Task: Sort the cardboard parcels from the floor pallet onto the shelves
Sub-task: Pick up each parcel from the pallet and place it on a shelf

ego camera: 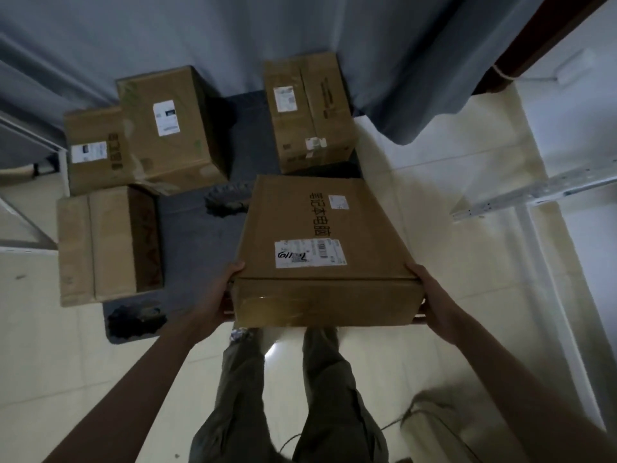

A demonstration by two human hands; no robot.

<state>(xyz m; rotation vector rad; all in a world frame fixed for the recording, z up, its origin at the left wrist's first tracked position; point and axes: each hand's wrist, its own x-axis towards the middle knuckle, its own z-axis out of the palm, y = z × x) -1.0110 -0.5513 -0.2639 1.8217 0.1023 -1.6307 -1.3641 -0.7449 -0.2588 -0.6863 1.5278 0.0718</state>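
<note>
I hold a flat cardboard parcel (320,242) with black printed characters and a white label in front of me, above my legs. My left hand (220,295) grips its left near corner and my right hand (437,302) grips its right near corner, fingers underneath. Several more cardboard parcels stay on the dark grey floor pallet (197,235): a tall one (167,125) at the back, a smaller one (95,150) to its left, one (107,242) at the near left, and one (310,111) at the back right.
A grey curtain (233,35) hangs behind the pallet. A white metal shelf frame (534,195) stands at the right, and another shelf edge (30,135) at the left. Two dark shoes (137,317) lie on the pallet's edge. The floor is pale tile.
</note>
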